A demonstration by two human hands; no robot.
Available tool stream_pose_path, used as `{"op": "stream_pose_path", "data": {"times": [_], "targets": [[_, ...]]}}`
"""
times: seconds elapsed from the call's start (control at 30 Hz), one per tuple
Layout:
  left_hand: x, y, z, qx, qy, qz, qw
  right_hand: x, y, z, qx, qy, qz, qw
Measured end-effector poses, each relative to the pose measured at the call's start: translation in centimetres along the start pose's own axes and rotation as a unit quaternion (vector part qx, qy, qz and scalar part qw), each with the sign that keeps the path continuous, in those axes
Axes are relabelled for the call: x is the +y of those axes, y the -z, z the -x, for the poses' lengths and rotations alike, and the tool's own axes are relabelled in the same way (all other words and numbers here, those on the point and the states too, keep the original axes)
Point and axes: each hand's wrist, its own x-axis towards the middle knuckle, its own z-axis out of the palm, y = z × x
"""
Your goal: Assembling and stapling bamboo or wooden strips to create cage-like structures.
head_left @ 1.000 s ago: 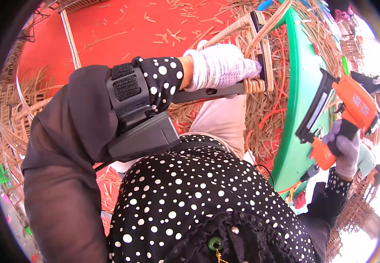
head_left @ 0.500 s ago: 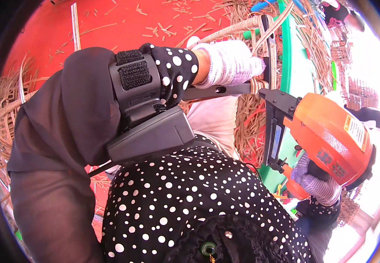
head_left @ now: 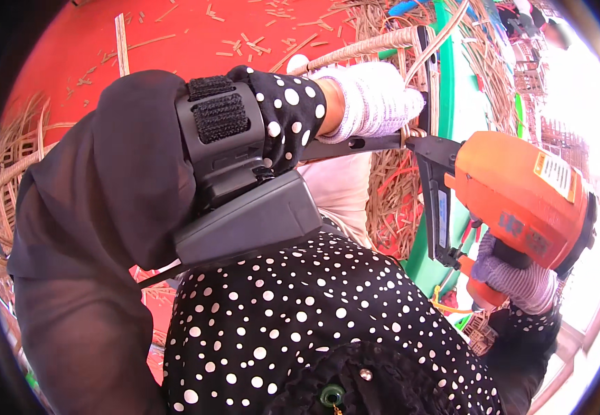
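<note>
My left hand point(head_left: 379, 102), in a white and lilac knitted glove, is closed on a frame point(head_left: 376, 143) at its corner. The frame has dark flat bars, partly wrapped in tan woven strips point(head_left: 362, 50). My right hand point(head_left: 514, 277), gloved alike, grips the handle of an orange nail gun point(head_left: 521, 187). The gun's black nose lies against the frame's corner just below and right of my left hand, where strips are wound round the bar. Its long black magazine point(head_left: 437, 207) slants down from the nose. My left fingertips are mostly hidden.
Cut strip scraps lie on the red floor point(head_left: 196, 41). Heaped tan strips point(head_left: 390, 200) lie beyond the frame, beside a green edge point(head_left: 445, 90). More woven strip work point(head_left: 16, 173) is at the far left. Another person point(head_left: 521, 21) is at the upper right.
The nail gun's orange body has swung up a little, its nose staying at the frame's corner. My right hand has shifted slightly right; my left keeps its hold.
</note>
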Motion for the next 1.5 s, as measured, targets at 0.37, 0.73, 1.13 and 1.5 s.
{"op": "stream_pose_path", "data": {"times": [0.37,0.73,1.13,1.5], "targets": [[-0.6,0.3,0.1,0.048,-0.071,-0.044,0.995,-0.3,-0.5,-0.1,0.077,-0.044,-0.04,0.995],[0.9,2.7,2.1,0.071,-0.129,0.042,0.988,15.9,-0.2,-4.0,0.302,-0.096,-0.367,0.875],[3.8,-0.6,5.0,0.141,-0.156,-0.385,0.899,35.9,4.5,-8.5,0.394,-0.133,-0.177,0.892],[4.3,1.7,4.7,0.159,-0.119,-0.04,0.979,40.1,-4.7,1.7,0.163,-0.394,0.004,0.904]]}}
